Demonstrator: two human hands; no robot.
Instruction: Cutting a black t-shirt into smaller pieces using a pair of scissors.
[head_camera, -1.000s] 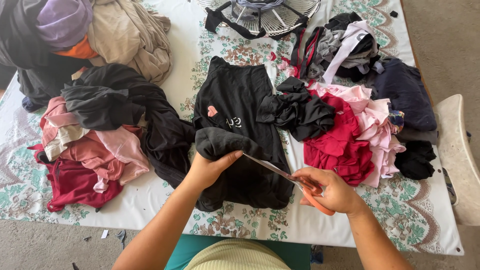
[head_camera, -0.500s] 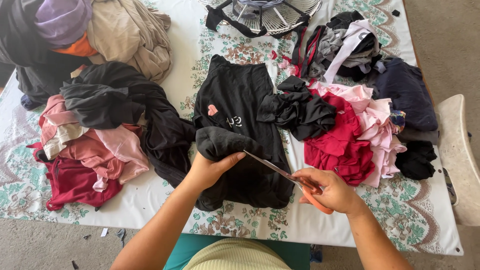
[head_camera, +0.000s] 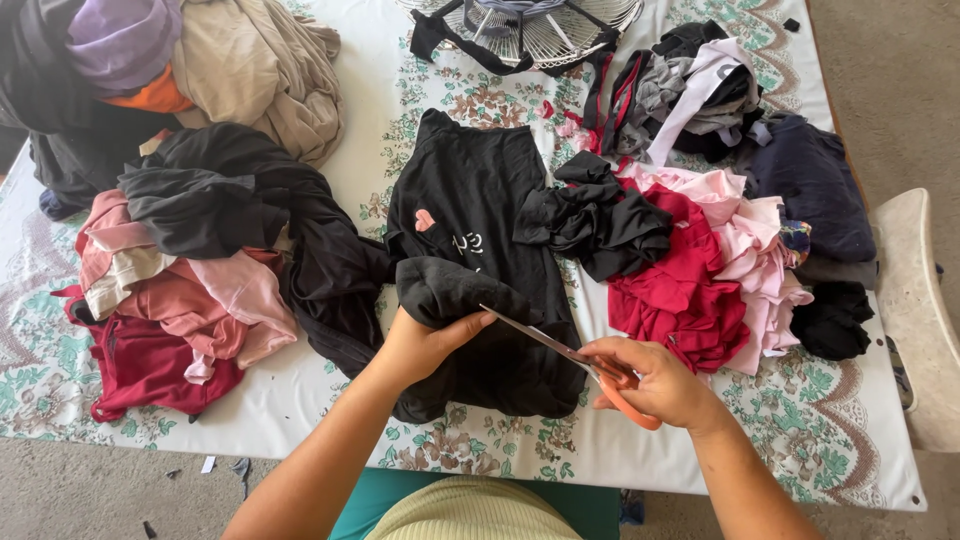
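right hand (head_camera: 655, 382) — orange-handled scissors (head_camera: 585, 362), black garment (head_camera: 478, 270)

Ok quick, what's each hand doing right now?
Left hand: closed, gripping the black shirt.
Right hand: closed on the orange-handled scissors.

garment (head_camera: 480, 240) mid-table (head_camera: 330, 400), clothes piles (head_camera: 190, 260) flanking (fan (head_camera: 530, 25) behind)

A home sewing corner: clothes heaps (head_camera: 200, 250) on a floral-clothed table (head_camera: 830, 440).
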